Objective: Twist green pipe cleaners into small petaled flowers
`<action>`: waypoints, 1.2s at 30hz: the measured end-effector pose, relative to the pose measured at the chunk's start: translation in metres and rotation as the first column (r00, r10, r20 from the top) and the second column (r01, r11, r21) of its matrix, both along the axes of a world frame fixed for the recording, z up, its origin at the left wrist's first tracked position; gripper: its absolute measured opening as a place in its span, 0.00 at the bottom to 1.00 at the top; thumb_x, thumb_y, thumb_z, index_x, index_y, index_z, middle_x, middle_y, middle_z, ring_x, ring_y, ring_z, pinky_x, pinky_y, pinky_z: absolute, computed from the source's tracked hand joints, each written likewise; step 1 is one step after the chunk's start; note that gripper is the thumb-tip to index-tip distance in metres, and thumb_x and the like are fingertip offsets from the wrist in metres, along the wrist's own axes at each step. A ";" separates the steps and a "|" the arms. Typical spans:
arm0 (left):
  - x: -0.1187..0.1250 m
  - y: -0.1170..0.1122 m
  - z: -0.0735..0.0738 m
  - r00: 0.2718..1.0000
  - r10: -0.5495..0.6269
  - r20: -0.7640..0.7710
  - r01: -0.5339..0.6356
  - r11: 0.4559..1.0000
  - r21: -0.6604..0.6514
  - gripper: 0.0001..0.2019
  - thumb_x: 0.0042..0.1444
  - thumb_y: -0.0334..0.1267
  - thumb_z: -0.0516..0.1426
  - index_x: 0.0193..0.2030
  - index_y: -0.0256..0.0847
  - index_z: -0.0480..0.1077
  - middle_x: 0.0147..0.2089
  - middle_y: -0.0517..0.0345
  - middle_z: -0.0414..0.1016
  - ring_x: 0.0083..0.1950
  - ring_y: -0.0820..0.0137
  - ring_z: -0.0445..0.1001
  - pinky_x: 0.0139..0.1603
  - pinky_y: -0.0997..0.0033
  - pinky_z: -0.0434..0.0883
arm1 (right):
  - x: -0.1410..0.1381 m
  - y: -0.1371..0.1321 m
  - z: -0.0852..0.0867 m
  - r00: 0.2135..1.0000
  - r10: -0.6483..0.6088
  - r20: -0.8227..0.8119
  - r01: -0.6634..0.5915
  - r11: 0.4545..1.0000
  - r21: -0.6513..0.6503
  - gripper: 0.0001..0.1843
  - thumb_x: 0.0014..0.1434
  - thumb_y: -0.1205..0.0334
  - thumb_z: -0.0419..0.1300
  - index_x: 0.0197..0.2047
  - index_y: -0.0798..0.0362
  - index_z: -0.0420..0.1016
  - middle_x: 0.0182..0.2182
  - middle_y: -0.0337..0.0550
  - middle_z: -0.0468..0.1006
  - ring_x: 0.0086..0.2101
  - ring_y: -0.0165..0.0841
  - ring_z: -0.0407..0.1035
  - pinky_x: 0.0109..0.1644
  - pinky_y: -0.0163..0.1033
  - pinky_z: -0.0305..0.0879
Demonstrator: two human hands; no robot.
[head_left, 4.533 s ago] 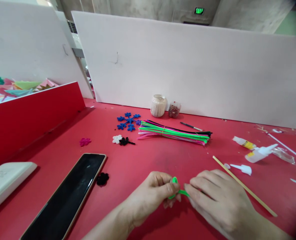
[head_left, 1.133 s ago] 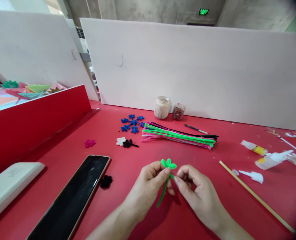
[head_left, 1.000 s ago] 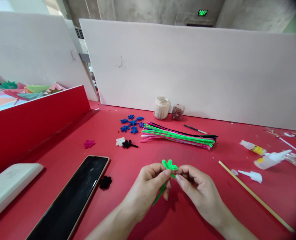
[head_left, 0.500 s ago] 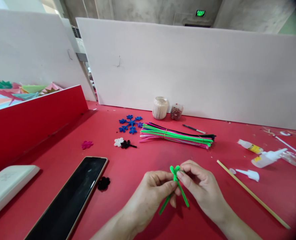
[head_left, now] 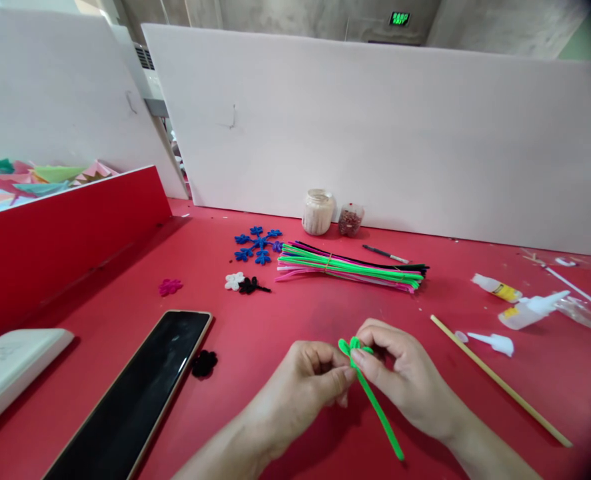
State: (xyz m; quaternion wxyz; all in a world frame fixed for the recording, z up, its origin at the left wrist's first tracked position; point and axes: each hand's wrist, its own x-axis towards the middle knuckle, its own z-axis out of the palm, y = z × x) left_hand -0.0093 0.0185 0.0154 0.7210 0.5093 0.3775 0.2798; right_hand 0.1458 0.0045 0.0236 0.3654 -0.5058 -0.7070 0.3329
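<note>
Between my two hands is a green pipe cleaner (head_left: 379, 408), looped at its top into small petals, with one straight tail slanting down to the right. My right hand (head_left: 400, 373) pinches the looped part between thumb and forefinger. Close against it, my left hand (head_left: 308, 383) has thumb and fingers pressed together at the base of the loops. Beyond the hands lies a banded bundle of pipe cleaners (head_left: 350, 263) in green, pink and black. A blue pipe-cleaner snowflake (head_left: 259, 245), a white flower (head_left: 234, 281) and a black flower with a stem (head_left: 250, 286) rest left of the bundle.
A phone (head_left: 130, 400), black flower (head_left: 204, 364), pink flower (head_left: 170, 287) and white box (head_left: 18, 373) lie left. On the right are a wooden stick (head_left: 500, 380), glue bottles (head_left: 530, 311) and a white nozzle (head_left: 495, 343). Two jars (head_left: 318, 213) stand by the white partition (head_left: 375, 133).
The loops have turned and spread into more petals. Two green tails hung below before; now one longer tail shows, reaching down to the right. My view has shifted slightly.
</note>
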 end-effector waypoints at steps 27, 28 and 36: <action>0.007 -0.001 -0.002 0.995 -0.066 -0.080 0.063 0.997 -0.046 0.15 0.54 0.38 0.50 0.20 0.33 0.67 0.14 0.60 0.67 0.13 0.79 0.63 0.18 0.78 0.50 | 0.003 0.001 -0.006 0.994 -0.102 0.025 0.104 0.989 -0.109 0.13 0.57 0.57 0.50 0.24 0.53 0.61 0.18 0.33 0.58 0.21 0.26 0.54 0.23 0.31 0.52; 0.008 -0.002 -0.001 0.995 -0.053 -0.079 0.050 0.998 -0.036 0.15 0.54 0.38 0.49 0.20 0.33 0.67 0.14 0.60 0.67 0.13 0.79 0.63 0.18 0.78 0.50 | 0.002 0.001 -0.007 0.992 -0.121 0.028 0.123 0.987 -0.104 0.13 0.57 0.57 0.50 0.23 0.53 0.60 0.18 0.33 0.58 0.21 0.26 0.54 0.23 0.31 0.52; 0.010 -0.005 -0.009 1.000 -0.002 0.003 0.002 1.000 -0.006 0.12 0.55 0.35 0.48 0.24 0.34 0.65 0.19 0.59 0.71 0.15 0.79 0.67 0.17 0.81 0.54 | 0.000 0.003 -0.009 0.983 -0.175 -0.048 0.168 0.978 -0.125 0.14 0.57 0.57 0.50 0.23 0.53 0.59 0.18 0.32 0.57 0.20 0.26 0.53 0.23 0.30 0.52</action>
